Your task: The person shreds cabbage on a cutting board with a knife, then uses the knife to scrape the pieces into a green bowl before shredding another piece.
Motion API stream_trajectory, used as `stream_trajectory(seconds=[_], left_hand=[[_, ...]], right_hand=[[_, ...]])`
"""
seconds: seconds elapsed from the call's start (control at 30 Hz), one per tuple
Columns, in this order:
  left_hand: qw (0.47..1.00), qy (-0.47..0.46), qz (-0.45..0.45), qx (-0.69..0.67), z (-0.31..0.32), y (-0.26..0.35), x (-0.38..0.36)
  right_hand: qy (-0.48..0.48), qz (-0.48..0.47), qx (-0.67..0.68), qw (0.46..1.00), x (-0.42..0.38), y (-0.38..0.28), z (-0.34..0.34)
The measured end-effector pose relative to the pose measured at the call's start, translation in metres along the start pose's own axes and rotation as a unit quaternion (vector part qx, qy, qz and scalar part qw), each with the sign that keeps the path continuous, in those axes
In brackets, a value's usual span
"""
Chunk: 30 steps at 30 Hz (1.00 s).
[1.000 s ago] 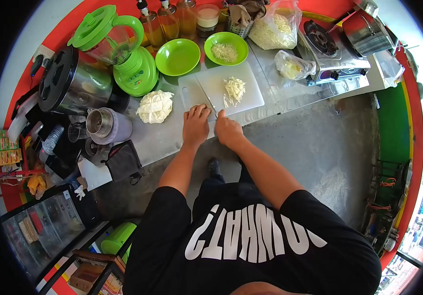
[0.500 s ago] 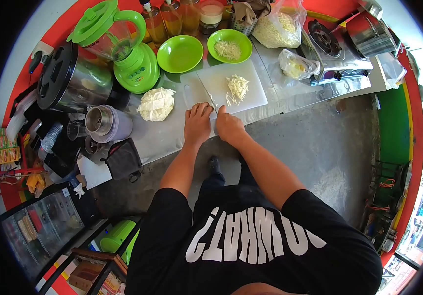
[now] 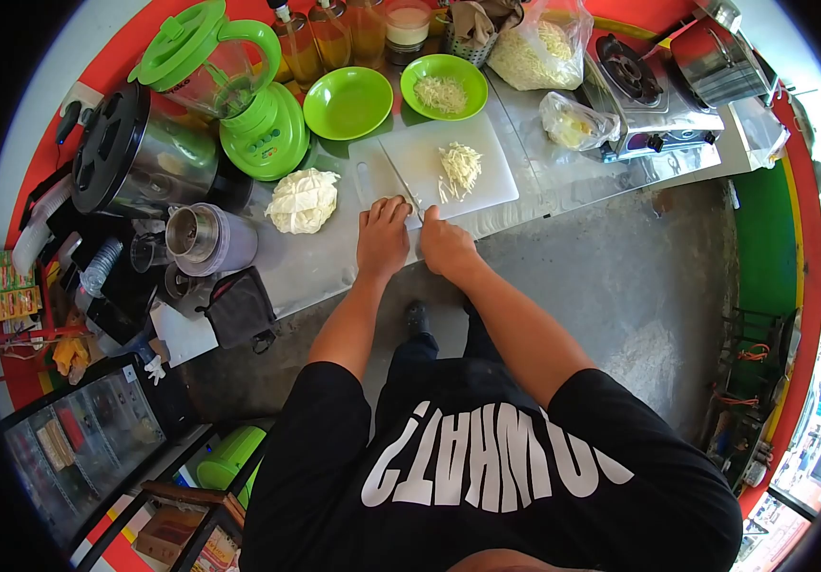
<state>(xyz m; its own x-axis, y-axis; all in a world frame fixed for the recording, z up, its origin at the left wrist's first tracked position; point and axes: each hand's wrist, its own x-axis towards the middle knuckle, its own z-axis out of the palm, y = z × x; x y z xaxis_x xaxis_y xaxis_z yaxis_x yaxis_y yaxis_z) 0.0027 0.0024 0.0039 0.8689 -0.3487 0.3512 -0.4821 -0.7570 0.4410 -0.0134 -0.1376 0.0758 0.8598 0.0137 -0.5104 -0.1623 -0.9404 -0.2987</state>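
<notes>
My right hand (image 3: 446, 246) is closed around the handle of a kitchen knife (image 3: 397, 171), whose blade points away from me across the white cutting board (image 3: 487, 191). Just left of the blade, my left hand (image 3: 385, 236) presses down at the board's near edge with its fingers curled. A sliver of something pale shows at those fingertips; the rest is hidden under them. Pale, thin shreds, looking like cabbage (image 3: 460, 170), lie heaped on the board right of the knife. Left of the board rests a pale cabbage head (image 3: 303, 201).
Behind the board stand an empty-looking green plate (image 3: 348, 103) and another green plate (image 3: 477, 89) holding shreds. A green blender (image 3: 266, 133) is at the back left. Bags of pale food (image 3: 536, 57) and a gas stove (image 3: 663, 119) occupy the right. A lilac container (image 3: 229, 243) stands left.
Both hands stay at nearly the same spot beside the knife, with only a very slight shift. The shreds and plates look unchanged.
</notes>
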Motion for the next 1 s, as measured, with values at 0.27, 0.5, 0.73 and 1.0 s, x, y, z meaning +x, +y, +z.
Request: stream_trajectory(seconds=[0.27,0.5,0.73,1.0], left_hand=[[1.000,0.006,-0.009,-0.004,0.004,-0.001,-0.001],[0.999,-0.011,-0.031,-0.007,0.001,0.002,-0.003],[1.000,0.010,-0.023,0.001,0.004,0.000,-0.002],[1.000,0.011,-0.019,0.000,0.003,0.001,-0.001]], right_hand=[[0.022,0.004,-0.039,0.999,-0.013,0.006,0.031],[0.022,-0.009,-0.012,1.000,-0.008,0.005,0.014],[0.042,0.003,-0.013,0.999,-0.010,0.007,0.029],[0.048,-0.025,-0.042,0.998,-0.017,0.007,0.024]])
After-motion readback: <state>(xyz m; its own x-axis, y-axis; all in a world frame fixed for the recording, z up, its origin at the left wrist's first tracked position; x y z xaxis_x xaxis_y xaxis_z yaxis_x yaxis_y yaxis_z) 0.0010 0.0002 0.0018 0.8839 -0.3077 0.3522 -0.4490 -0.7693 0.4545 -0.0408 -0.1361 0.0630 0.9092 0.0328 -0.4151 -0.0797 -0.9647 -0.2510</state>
